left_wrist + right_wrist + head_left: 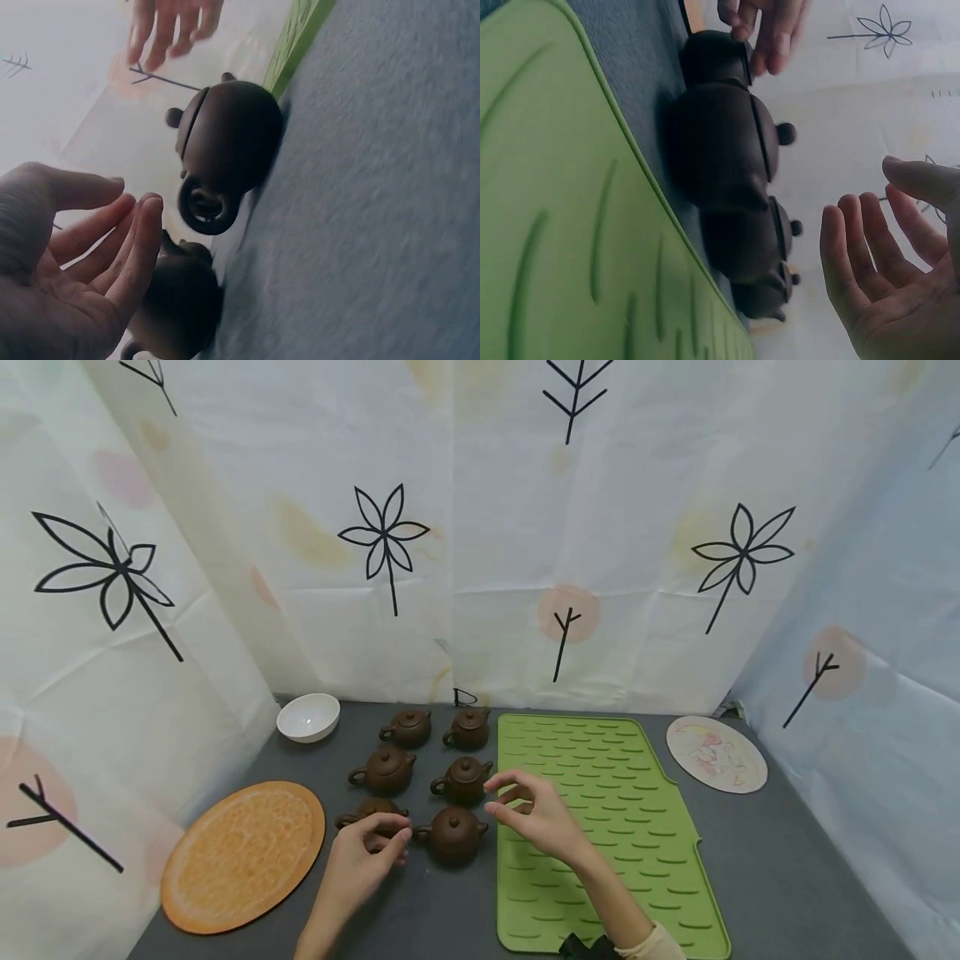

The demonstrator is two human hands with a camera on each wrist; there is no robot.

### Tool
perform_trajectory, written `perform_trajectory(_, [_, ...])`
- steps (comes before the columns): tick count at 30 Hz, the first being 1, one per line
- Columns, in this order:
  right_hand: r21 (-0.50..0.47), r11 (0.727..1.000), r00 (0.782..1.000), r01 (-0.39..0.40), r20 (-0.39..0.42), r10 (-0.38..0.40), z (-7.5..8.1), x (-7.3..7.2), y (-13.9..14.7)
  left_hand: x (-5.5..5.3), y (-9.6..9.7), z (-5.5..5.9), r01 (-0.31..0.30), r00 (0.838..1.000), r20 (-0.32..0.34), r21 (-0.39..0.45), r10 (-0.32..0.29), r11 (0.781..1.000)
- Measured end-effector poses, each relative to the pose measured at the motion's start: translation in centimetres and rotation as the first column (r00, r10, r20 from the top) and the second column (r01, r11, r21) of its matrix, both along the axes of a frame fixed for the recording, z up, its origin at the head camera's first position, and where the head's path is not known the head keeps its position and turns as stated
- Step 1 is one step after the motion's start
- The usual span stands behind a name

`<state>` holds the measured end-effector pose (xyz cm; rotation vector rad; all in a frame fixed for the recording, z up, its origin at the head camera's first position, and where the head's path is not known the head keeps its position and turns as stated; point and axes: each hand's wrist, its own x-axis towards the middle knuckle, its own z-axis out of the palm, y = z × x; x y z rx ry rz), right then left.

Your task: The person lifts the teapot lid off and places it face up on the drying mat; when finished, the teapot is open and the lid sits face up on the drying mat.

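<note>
While both hands hover over the six brown teapots set in two columns at the middle of the worktop, I judge the step in hand to be a reach toward the nearest pair. My left hand (367, 852) sits at the front-left teapot (372, 811), fingers loosely curved with the tips right at its lid; I cannot tell whether they touch it, and they grip nothing. My right hand (536, 814) hangs just above the front-right teapot (452, 833), fingers spread and relaxed, holding nothing. That pot stands upright just beside the left edge of the green mat (622, 810). An orange round mat (243, 853) lies at the front-left corner, a white bowl (308, 717) at the back-left, a patterned plate (716, 753) toward the back-right. As I judge it, the next move calls for closing fingers round a pot's body or handle, keeping the lid seated.
</note>
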<state>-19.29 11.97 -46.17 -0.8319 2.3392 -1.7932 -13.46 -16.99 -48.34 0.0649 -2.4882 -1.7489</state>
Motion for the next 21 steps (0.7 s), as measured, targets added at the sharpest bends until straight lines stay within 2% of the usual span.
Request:
perform_trajectory(10, [0.051, 0.996, 0.996, -0.067, 0.069, 0.063, -1.5, -0.4, -2.8, -0.5, 1.6, -1.0, -0.015, 0.999, 0.032, 0.072, 0.012, 0.997])
perform_trajectory(17, [0.041, 0.994, 0.994, -0.104, 0.047, 0.102, -2.3, -0.9, -3.9, -0.7, 2.2, -1.5, -0.006, 0.999, 0.034, 0.064, 0.004, 0.998])
perform_trajectory(21, [0.046, 0.994, 0.994, -0.099, 0.046, 0.097, -2.5, -1.0, -4.2, -0.8, 2.3, -1.8, -0.009, 1.000, 0.028, 0.042, 0.007, 0.999])
